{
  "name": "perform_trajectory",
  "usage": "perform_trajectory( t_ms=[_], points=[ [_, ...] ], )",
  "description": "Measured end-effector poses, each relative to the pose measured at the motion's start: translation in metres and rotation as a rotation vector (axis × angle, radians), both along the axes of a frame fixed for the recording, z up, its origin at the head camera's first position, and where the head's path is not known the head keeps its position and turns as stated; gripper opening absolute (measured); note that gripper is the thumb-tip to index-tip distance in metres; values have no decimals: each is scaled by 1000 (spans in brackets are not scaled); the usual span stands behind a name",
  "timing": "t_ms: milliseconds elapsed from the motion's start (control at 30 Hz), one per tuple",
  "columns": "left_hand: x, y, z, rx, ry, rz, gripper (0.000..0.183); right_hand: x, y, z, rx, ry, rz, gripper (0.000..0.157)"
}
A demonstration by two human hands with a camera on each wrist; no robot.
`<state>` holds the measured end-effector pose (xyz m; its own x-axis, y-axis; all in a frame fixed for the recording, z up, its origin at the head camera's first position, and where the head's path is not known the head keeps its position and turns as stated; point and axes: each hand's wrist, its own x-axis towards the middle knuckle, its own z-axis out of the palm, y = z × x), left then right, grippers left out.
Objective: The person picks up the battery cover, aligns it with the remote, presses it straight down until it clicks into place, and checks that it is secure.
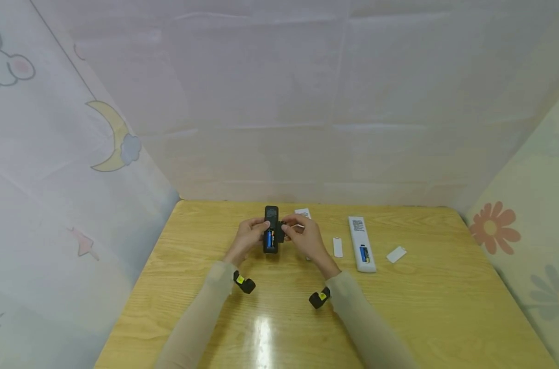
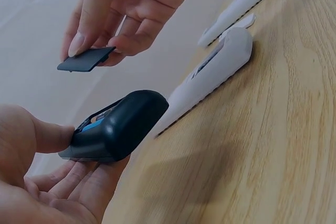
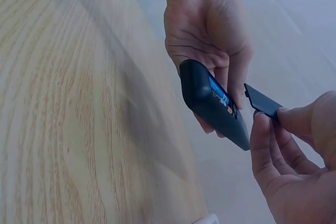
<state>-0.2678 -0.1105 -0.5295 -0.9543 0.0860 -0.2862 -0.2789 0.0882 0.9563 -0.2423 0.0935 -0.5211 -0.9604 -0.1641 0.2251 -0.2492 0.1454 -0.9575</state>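
My left hand (image 1: 247,237) holds a black remote control (image 1: 271,211), thumb along one side and fingers beneath, raised above the table. Its battery compartment faces up without a cover, and blue batteries (image 1: 270,240) lie inside. Between thumb and fingers, my right hand (image 1: 308,240) pinches the black battery cover (image 2: 86,59). In the right wrist view the cover (image 3: 262,103) is held apart from the remote (image 3: 212,106), just beside the open compartment.
A white remote (image 1: 360,236) with batteries showing lies to the right on the wooden table (image 1: 422,312). Small white covers (image 1: 337,247) lie near it, one on either side. Another white remote (image 1: 302,211) is partly hidden behind my right hand.
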Motion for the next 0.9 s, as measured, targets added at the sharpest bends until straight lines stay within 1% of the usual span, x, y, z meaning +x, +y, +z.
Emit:
perform_trajectory(
  t_ms=[167, 433, 700, 900],
  points=[
    [2, 2, 0, 13, 5, -11, 54, 0, -1, -2, 9, -10, -6, 24],
    [3, 6, 2, 29, 17, -25, 55, 2, -4, -3, -19, -9, 2, 23],
    [5, 8, 6, 46, 20, -20, 54, 4, -7, -1, 5, -22, 1, 21],
    [2, 11, 6, 57, 28, -32, 56, 4, -8, 0, 3, -11, 9, 20]
  ],
)
